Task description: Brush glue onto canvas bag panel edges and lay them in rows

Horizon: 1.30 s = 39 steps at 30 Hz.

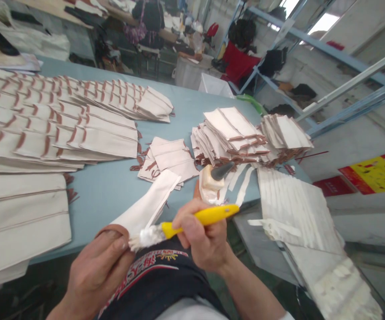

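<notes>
In the head view, my right hand [204, 242] is closed around the yellow handle of a paintbrush [217, 214]. Its bristles, coated in something white, reach the brown curled edge of a white panel [147, 202], beside my left fingertips. My left hand [97, 266] pinches that end of the panel, while the far end rests on the blue-grey table [101, 189]. Just beyond my right hand stands a cream container with a dark cone-shaped top [212, 178]. A few similar panels [172, 158] with brown edging lie behind the held one.
Overlapping rows of white panels [109, 133] cover the table's left side. Tall stacks [232, 129] stand at the right rear. White strips hang over a board [292, 200] at right. Blue metal shelving [319, 44] rises beyond, and a person [149, 22] is in the background.
</notes>
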Tool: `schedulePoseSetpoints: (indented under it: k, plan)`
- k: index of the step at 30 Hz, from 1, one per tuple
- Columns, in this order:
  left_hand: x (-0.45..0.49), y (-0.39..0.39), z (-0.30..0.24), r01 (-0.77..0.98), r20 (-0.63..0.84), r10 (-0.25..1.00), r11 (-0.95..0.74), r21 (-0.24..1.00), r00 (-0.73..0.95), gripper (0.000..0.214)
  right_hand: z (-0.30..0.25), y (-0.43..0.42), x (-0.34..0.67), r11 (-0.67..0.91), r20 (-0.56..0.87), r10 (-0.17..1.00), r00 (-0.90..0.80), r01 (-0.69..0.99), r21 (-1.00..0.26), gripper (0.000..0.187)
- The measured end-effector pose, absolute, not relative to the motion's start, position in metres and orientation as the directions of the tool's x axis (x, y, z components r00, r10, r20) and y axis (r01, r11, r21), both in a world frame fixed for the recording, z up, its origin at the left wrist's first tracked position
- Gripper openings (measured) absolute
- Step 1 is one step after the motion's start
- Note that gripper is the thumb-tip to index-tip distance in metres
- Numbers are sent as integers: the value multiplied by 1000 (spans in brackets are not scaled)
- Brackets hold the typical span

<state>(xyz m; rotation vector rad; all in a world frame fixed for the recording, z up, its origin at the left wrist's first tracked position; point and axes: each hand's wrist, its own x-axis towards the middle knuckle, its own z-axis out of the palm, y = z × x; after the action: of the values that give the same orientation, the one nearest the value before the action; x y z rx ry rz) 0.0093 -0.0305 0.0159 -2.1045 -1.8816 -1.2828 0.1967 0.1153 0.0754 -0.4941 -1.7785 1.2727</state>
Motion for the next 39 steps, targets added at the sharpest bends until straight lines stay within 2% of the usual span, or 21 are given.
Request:
schedulePoseSetpoints:
  k: [3,6,9,12,15,18,22,28,34,39]
  plan:
    - [14,-25,31,818,611,773,-237,523,-167,26,67,130,197,238,247,843,-477,-81,-968,44]
    - [16,-25,33,758,540,791,-157,633,-288,27,68,135,200,226,246,881,-405,-96,-969,46]
    - [15,-30,23,619,287,830,88,781,-479,20,75,129,201,279,315,881,-354,-152,-948,47]
    - [12,-30,20,317,-45,757,325,891,-652,26,78,122,199,352,392,856,-337,-176,-919,46]
    - [12,-22,31,-74,-347,659,404,912,-668,41,76,114,196,370,436,824,-361,-238,-898,42]
    - [15,-15,48,-327,-507,594,391,861,-624,48,71,108,193,348,456,787,-415,-312,-884,37]
    - [21,-16,60,-395,-545,614,377,838,-570,51,63,105,186,391,503,735,-454,-321,-862,35]
    - [31,-21,71,-369,-499,659,339,865,-563,49,57,111,179,528,604,725,-331,-297,-796,32]
    - [35,-17,81,-392,-489,641,302,869,-591,45,63,107,187,590,643,661,-387,-262,-764,32]
    - [37,-16,83,-365,-467,674,301,881,-572,41,66,117,196,609,647,727,-230,-219,-762,33]
